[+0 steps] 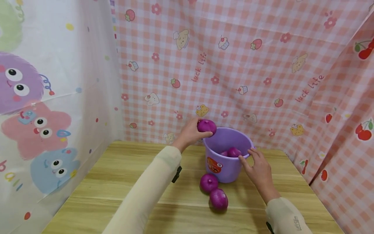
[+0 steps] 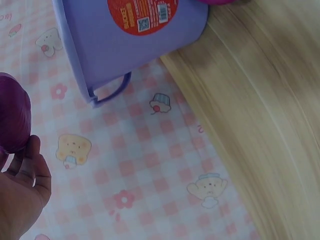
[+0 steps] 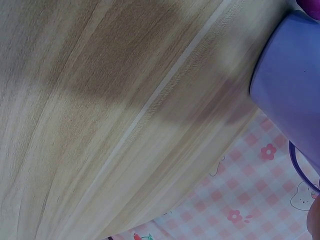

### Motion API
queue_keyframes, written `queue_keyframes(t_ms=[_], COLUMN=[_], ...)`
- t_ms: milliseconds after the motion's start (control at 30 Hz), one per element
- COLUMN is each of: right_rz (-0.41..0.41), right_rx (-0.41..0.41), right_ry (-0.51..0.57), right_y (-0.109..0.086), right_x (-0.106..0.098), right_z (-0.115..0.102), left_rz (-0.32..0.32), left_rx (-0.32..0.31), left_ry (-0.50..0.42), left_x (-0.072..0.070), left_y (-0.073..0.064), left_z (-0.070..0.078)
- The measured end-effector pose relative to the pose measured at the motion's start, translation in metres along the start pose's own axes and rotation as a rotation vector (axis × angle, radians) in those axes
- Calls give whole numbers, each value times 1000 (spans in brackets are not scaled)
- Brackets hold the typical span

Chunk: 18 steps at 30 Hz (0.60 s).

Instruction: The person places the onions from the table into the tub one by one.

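A purple bucket (image 1: 230,170) with a red label stands upright on the table. My left hand (image 1: 190,132) holds a purple onion (image 1: 208,126) at the left side of its rim. That onion also shows at the edge of the left wrist view, gripped by the fingers (image 2: 33,147). My right hand (image 1: 259,167) grips the bucket's rim on the near right side, thumb and fingertips at the edge. Inside lie onions (image 1: 234,152), partly hidden by the wall. In front of the bucket, one onion (image 1: 208,183) touches another onion (image 1: 218,199) on the table.
The wooden table (image 1: 117,188) ends just behind the bucket. A pink checked cloth (image 1: 163,74) hangs along the back and right, and a white cartoon-printed cloth (image 1: 93,84) on the left. The bucket's handle (image 2: 117,94) hangs down its side.
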State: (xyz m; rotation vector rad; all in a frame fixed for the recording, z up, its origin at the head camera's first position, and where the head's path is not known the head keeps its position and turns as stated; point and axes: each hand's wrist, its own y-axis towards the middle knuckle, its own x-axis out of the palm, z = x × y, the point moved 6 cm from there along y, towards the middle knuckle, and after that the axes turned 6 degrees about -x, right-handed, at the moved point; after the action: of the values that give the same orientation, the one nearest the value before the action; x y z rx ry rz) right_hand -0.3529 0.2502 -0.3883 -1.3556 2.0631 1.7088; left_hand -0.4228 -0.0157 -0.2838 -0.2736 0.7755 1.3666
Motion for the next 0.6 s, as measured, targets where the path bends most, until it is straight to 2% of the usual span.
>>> queue_keyframes(t_ms=[600], right_rz=[-2], right_rx=[4], right_ry=[5], right_y=[0], right_x=[1], right_z=[2], left_rz=[-52], left_rx=[23], left_ry=[-76], left_x=[38], left_y=[2], left_z=[11])
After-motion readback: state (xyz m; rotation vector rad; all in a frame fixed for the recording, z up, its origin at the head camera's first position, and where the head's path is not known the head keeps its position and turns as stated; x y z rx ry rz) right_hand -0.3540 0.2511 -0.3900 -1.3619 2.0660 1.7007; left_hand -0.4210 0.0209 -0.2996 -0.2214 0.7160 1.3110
